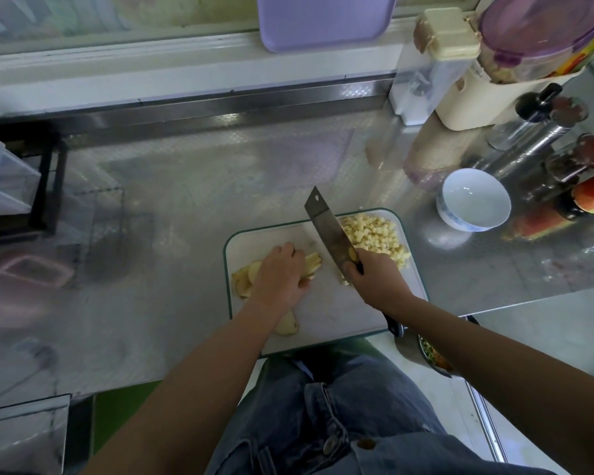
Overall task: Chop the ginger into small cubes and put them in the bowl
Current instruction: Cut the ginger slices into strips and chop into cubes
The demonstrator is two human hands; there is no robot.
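Ginger slices [312, 261] lie on a white cutting board [326, 313] at the desk's [186, 200] near edge. The left hand [282, 275] has its grip curled over them. The right hand [378, 277] has its grip clenched round a cleaver [330, 231], whose blade is just beside the slices. Diced cubes [374, 234] are heaped at the board's far right corner. A white bowl [474, 214] stands nearby on the desk.

Ginger slices [243, 278] lie apart from heaped cubes [371, 231]; white bowl [474, 204] upright.

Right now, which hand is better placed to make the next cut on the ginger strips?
The right hand: it grips the cleaver, blade poised just right of the ginger strips. The left hand is pinning those strips to the cutting board.
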